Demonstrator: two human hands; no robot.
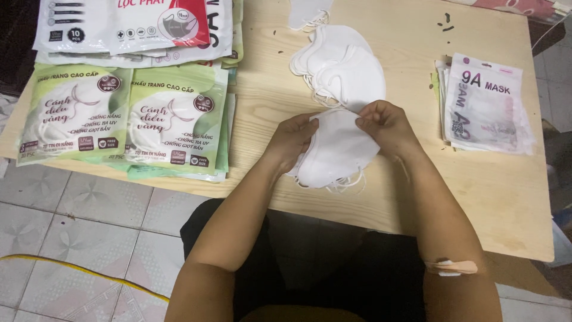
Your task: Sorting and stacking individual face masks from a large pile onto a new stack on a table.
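A stack of white face masks (pixel 338 152) rests near the front edge of a light wooden table (pixel 417 89). My left hand (pixel 292 138) grips the stack's left side. My right hand (pixel 387 124) pinches its upper right edge. Elastic loops hang from the bottom of the stack. Just behind it lies a loose pile of more white masks (pixel 342 65), fanned toward the back of the table.
Green and white mask packets (pixel 125 116) lie stacked at the table's left, with white packets (pixel 128 27) behind them. A pile of pale flat pouches (pixel 484 104) sits at the right. Grey tiled floor (pixel 71 238) with a yellow cable (pixel 77 268) lies below left.
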